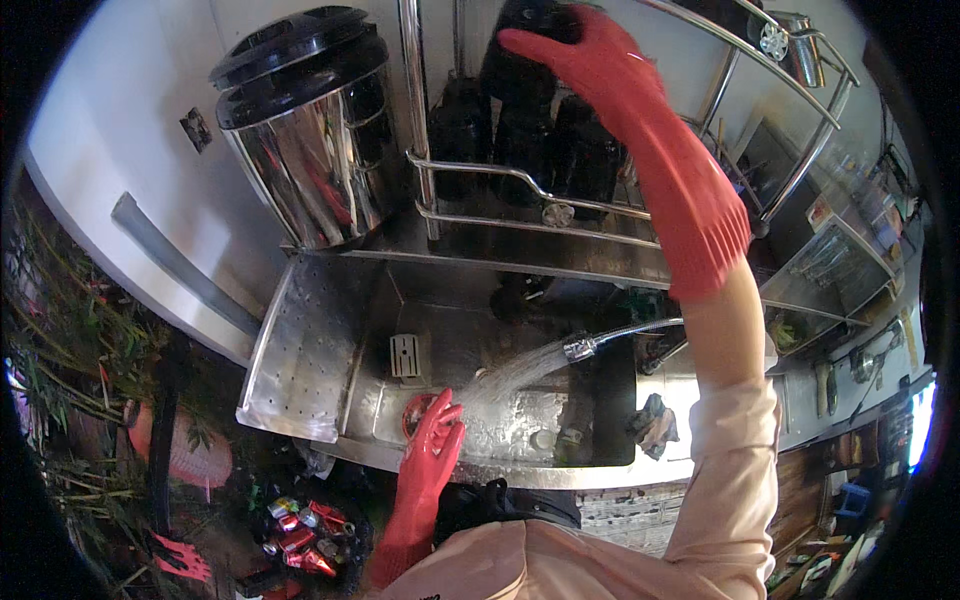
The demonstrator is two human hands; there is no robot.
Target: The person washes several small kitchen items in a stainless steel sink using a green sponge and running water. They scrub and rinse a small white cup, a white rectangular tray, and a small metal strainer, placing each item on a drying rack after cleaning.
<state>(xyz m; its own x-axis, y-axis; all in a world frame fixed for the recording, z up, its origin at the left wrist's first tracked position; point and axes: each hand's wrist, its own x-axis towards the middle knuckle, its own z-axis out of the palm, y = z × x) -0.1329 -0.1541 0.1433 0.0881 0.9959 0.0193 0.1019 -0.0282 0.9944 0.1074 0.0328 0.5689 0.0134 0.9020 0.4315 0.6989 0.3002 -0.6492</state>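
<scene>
My right hand (592, 52), in a long red rubber glove, is raised to the metal rack. Its thumb and fingers span a black container (525, 56), above several other dark containers (517, 150). Down in the stainless steel sink (480, 446), my left hand (435, 433), gloved the same way, is at a small round red-rimmed item (414, 412). The fingers partly cover this item, so whether they grip it is unclear. Water sprays from a flexible-hose faucet head (579, 349) towards the left hand. A slotted light-coloured drip grate (406, 356) rests in the sink.
A large steel canister with a black lid (315, 165) stands left of the chrome rack rail (480, 166). The perforated drainboard (300, 360) adjoins the sink. A crumpled cloth (654, 426) lies right of the basin. Several crushed cans (307, 536) sit low at the left, near foliage (67, 442).
</scene>
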